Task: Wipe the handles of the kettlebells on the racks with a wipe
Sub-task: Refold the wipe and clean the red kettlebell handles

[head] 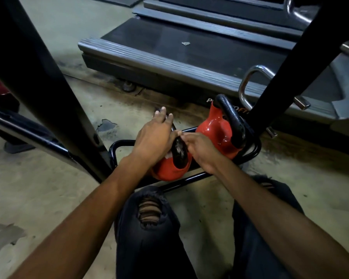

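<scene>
Knees in ripped black jeans [149, 228] fill the bottom of the view, above a concrete floor [48, 188]. At left, a black rack post [38, 77] slants down to the low rack rail [189, 178]. The left grip [155, 135] lies over the top of the near kettlebell [169, 170], fingers straight and relaxed across its black handle [179, 158]. A pale patch on that handle may be the wipe; I cannot tell. The right grip [199, 146] has its fingertips bunched against the same handle; what they pinch is hidden. Just to the right, the far kettlebell [216, 127] sits tilted on the rail. A treadmill [169, 49] stands beyond.
</scene>
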The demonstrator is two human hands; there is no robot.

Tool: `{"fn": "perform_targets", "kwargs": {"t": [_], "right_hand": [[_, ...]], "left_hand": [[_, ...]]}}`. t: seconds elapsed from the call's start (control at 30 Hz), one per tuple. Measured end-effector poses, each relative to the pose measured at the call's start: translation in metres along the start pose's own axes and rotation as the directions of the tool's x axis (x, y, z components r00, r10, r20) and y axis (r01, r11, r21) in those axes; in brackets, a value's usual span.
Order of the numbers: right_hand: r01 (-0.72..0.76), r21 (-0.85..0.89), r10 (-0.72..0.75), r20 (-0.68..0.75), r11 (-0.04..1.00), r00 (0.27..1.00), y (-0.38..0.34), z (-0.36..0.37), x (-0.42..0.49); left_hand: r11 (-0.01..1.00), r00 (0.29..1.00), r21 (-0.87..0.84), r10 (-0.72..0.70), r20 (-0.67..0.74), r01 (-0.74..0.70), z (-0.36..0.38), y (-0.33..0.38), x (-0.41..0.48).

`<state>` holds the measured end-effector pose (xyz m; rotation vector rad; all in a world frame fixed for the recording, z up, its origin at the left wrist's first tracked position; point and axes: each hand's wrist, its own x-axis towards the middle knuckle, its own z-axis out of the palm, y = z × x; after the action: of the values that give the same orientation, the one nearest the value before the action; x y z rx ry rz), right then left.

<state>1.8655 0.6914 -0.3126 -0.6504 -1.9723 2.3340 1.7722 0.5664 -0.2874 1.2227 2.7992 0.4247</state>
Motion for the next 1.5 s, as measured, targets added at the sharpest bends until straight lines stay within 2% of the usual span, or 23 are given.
{"fn": "perform_targets", "kwargs": {"t": [0.07, 0.2, 0.3, 0.43, 0.5, 0.57, 0.63, 0.7, 0.8, 0.83, 0.93, 1.03, 1.1, 1.17, 1.23, 1.27, 1.4, 1.47, 1.5], "right_hand": [[0.003, -0.031, -0.004, -0.021, 1.0, 1.0, 0.006, -0.002, -0.008], [0.102, -0.035, -0.107, -0.25, 0.994, 0.962, 0.008, -0.014, -0.024], [0.165, -0.034, -0.167, -0.318, 0.986, 0.933, -0.001, -0.041, -0.041], [0.356, -0.259, -0.432, -0.357, 0.898, 0.829, -0.041, -0.096, -0.034], [0.413, -0.445, -0.571, -0.317, 0.794, 0.757, -0.068, -0.127, -0.013], [0.399, -0.664, -0.682, -0.233, 0.632, 0.693, -0.092, -0.151, 0.016], [0.379, -0.803, -0.73, -0.1, 0.461, 0.676, -0.107, -0.164, 0.046], [0.333, -0.888, -0.687, 0.029, 0.315, 0.726, -0.112, -0.171, 0.074], [0.262, -0.955, -0.466, 0.171, 0.137, 0.868, -0.104, -0.177, 0.1], [0.283, -0.95, -0.396, 0.212, 0.131, 0.893, -0.103, -0.178, 0.107], [0.288, -0.935, -0.224, 0.242, 0.206, 0.944, -0.112, -0.179, 0.121], [0.338, -0.927, -0.054, 0.334, 0.163, 0.941, -0.119, -0.172, 0.13], [0.424, -0.901, -0.037, 0.423, 0.085, 0.905, -0.116, -0.171, 0.125], [0.574, -0.818, -0.028, 0.575, -0.011, 0.818, -0.11, -0.178, 0.116], [0.68, -0.732, -0.007, 0.681, -0.038, 0.733, -0.105, -0.187, 0.11], [0.69, -0.723, -0.002, 0.691, -0.03, 0.723, -0.104, -0.188, 0.112], [0.552, -0.834, -0.109, 0.549, 0.0, 0.829, -0.101, -0.184, 0.136], [0.44, -0.881, -0.254, 0.391, 0.175, 0.885, -0.09, -0.188, 0.14], [0.387, -0.862, -0.358, 0.265, 0.329, 0.895, -0.077, -0.189, 0.136]], "left_hand": [[1.0, 1.0, -0.008, 0.003, 0.004, -0.003, 0.001, 0.0, -0.001], [1.0, 1.0, 0.029, -0.003, 0.001, 0.003, 0.002, 0.003, 0.001], [0.995, 0.999, 0.092, 0.031, -0.038, -0.027, -0.001, 0.015, 0.002], [0.993, 0.991, 0.023, 0.119, -0.066, -0.118, 0.003, 0.051, 0.009], [0.99, 0.99, -0.046, 0.135, -0.043, -0.137, 0.01, 0.073, 0.018], [0.983, 0.99, -0.113, 0.141, -0.02, -0.143, 0.02, 0.097, 0.031], [0.974, 0.991, -0.185, 0.135, -0.01, -0.134, 0.029, 0.12, 0.045], [0.97, 0.994, -0.222, 0.109, 0.031, -0.099, 0.039, 0.142, 0.057], [0.981, 0.993, -0.192, 0.044, 0.105, -0.023, 0.052, 0.163, 0.068], [0.985, 0.992, -0.173, 0.019, 0.122, 0.003, 0.055, 0.168, 0.069], [0.998, 0.987, -0.057, -0.025, 0.159, 0.035, 0.054, 0.178, 0.07], [0.997, 0.981, 0.051, -0.07, 0.183, 0.062, 0.05, 0.185, 0.072], [0.994, 0.978, 0.072, -0.091, 0.19, 0.078, 0.049, 0.186, 0.072], [0.994, 0.977, 0.04, -0.106, 0.183, 0.101, 0.048, 0.19, 0.069], [0.993, 0.985, 0.033, -0.117, 0.128, 0.114, 0.051, 0.194, 0.064], [0.992, 0.989, 0.047, -0.124, 0.085, 0.121, 0.053, 0.196, 0.061], [0.981, 0.985, 0.087, -0.174, -0.006, 0.174, 0.065, 0.204, 0.057], [0.98, 0.983, 0.073, -0.185, -0.009, 0.185, 0.065, 0.205, 0.058], [0.98, 0.983, 0.066, -0.186, -0.012, 0.186, 0.064, 0.205, 0.059]]}}
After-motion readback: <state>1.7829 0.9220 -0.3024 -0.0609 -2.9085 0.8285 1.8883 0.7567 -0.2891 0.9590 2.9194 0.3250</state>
